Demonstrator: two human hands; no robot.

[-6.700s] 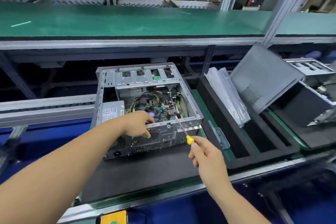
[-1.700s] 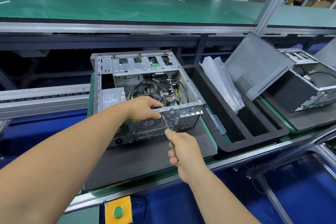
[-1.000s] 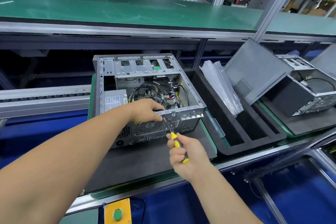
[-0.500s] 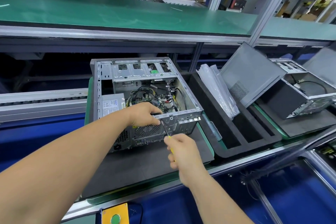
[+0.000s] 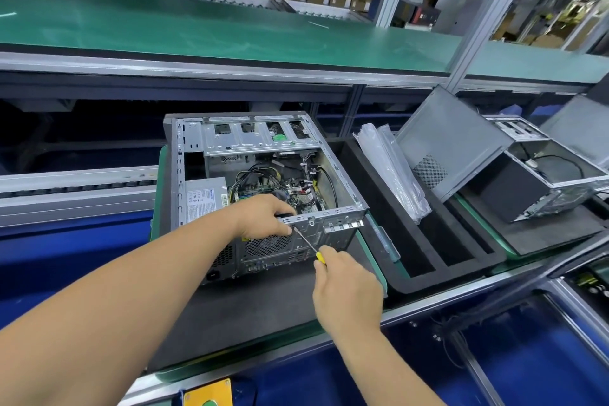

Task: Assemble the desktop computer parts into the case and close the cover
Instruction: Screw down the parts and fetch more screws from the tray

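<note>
My right hand [image 5: 346, 287] is curling around a little screwdriver [image 5: 308, 245], yellow handle mostly buried in my fist with just the top bit poking out by my thumb. The thin metal shaft is running up and to the left, tip sitting against the top edge of the back panel on the computer case [image 5: 263, 198]. My left hand [image 5: 263, 216] is reaching in from the left, fingers hooking over that same rear edge right next to the tip, gripping the frame. The case is lying on its side, open face up, on a dark foam mat [image 5: 250, 306], long axis going away from me, rear ports and fan grille facing me. Inside I'm seeing the power supply [image 5: 204, 198] at left and a tangle of cables over the motherboard. The side cover [image 5: 451, 138] is leaning tilted off to the right, well apart from the case.
</note>
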